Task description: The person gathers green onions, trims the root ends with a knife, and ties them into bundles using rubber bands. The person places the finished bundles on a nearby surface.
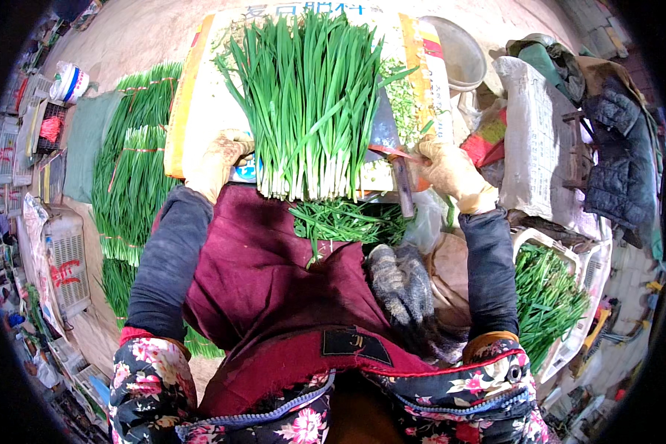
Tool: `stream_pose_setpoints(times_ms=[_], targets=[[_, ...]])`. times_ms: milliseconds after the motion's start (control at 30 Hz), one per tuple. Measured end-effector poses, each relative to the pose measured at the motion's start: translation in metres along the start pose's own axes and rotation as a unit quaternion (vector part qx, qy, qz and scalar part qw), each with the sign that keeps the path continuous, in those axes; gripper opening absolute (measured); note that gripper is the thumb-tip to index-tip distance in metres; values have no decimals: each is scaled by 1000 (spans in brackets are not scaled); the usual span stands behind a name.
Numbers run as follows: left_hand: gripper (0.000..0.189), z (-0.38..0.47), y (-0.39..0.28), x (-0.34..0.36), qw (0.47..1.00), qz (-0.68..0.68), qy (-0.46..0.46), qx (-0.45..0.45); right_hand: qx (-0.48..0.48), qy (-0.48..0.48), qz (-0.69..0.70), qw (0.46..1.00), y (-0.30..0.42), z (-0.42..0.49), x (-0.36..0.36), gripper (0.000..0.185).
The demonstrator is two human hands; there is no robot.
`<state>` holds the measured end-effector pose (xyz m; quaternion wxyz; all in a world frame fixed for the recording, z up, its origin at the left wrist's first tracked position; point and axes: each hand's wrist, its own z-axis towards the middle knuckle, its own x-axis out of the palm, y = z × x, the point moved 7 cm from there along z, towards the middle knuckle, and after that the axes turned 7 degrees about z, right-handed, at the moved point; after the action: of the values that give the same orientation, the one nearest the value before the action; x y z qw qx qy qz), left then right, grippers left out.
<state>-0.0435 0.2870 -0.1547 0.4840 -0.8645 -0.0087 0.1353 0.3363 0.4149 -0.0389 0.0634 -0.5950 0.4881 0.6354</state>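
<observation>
A thick bunch of Chinese chives (311, 105) lies before me on a board covered with a printed woven sack (200, 111), pale cut ends towards me. My left hand (222, 158), in a soiled pale glove, is at the bunch's left side with fingers curled; what they grip is hidden. My right hand (449, 172), gloved too, pinches a pinkish-red tie strip (388, 151) that runs to the bunch's right side. Between the bunch and that hand lies a knife, its broad blade (386, 122) pointing away and its dark handle (403, 188) towards me.
Tied chive bundles (136, 166) are stacked at left beside a green cloth (91, 144). Loose green trimmings (349, 222) lie below the board's edge. At right are a bucket (458, 53), a white sack-covered block (533, 139) and a white crate (580, 327) holding more chives (549, 299).
</observation>
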Motion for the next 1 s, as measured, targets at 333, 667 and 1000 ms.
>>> stream_pose_setpoints(times_ms=[333, 667, 1000], targets=[[20, -30, -16, 15, 989, -124, -41, 67, -43, 127, 496, 858, 59, 44, 54, 13], [13, -42, -39, 23, 967, -181, -150, 98, -28, 51, 528, 847, 79, 76, 78, 15], [14, -45, -73, 46, 978, -44, -111, 174, -47, 100, 602, 791, 90, 78, 84, 46]])
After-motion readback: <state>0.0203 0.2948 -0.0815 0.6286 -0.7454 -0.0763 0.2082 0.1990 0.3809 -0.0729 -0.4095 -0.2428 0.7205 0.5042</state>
